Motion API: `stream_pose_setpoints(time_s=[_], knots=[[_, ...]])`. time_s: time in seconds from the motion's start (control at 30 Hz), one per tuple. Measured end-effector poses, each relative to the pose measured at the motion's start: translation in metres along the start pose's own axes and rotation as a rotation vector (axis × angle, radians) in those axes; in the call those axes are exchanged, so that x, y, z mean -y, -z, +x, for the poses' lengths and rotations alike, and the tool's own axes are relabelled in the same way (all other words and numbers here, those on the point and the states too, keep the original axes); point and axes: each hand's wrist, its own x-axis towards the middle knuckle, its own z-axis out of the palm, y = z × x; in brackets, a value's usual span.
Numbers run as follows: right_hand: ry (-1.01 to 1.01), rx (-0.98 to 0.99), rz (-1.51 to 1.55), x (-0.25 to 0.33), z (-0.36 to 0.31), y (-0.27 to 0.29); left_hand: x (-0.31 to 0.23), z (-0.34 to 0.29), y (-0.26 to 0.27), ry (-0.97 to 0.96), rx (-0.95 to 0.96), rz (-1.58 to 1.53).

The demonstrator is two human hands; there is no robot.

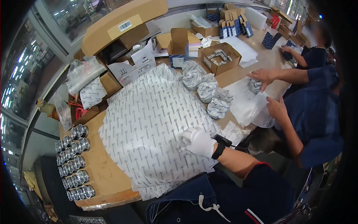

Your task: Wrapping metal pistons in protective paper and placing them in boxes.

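My right hand [199, 142], in a white glove with a black band at the wrist, is closed round a crumpled bundle of printed paper [184, 145]. What lies inside that bundle is hidden. Beneath it spreads a thick stack of white printed wrapping paper [149, 112]. Several paper-wrapped bundles [207, 91] sit beyond the stack's right edge. Rows of shiny round metal parts [74, 160] stand on the brown table [108, 183] at the left. My left hand does not show.
A co-worker's hands [263, 76] handle a wrapped bundle beside bubble wrap [264, 115] at the right. An open carton [220, 61] holds small metal cylinders. Other boxes [138, 61] and plastic bags [84, 74] crowd the back. A black device [222, 140] lies near my wrist.
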Motion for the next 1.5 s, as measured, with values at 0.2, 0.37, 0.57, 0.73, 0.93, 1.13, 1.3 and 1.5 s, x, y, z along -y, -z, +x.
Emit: stream_pose_setpoints(time_s=[0.2,0.37,0.57,0.73,0.93,1.13,1.3,1.5], knots=[[0.057,-0.106,0.033,0.003,-0.005,0.001,0.004,-0.004,0.0,-0.029,-0.096,0.001],[0.077,-0.149,0.058,0.005,-0.009,0.004,0.009,-0.009,-0.001,-0.05,-0.17,0.001],[0.11,-0.17,0.238,-0.015,-0.011,0.002,0.007,-0.013,0.001,-0.077,-0.248,0.001],[-0.075,-0.171,0.467,-0.008,-0.025,0.065,0.012,-0.019,0.012,-0.106,-0.365,-0.028],[0.028,0.183,0.169,-0.005,-0.029,0.058,-0.042,-0.022,0.043,-0.522,-0.6,-0.046],[0.469,-0.054,-0.315,0.059,0.024,0.043,-0.185,-0.034,0.004,-1.203,-0.404,-0.025],[0.328,0.402,-0.166,0.03,0.048,-0.039,-0.25,-0.069,-0.069,-2.016,0.177,0.492],[0.142,0.897,-0.583,0.083,0.075,-0.03,-0.281,-0.008,-0.135,-1.892,0.294,0.814]])
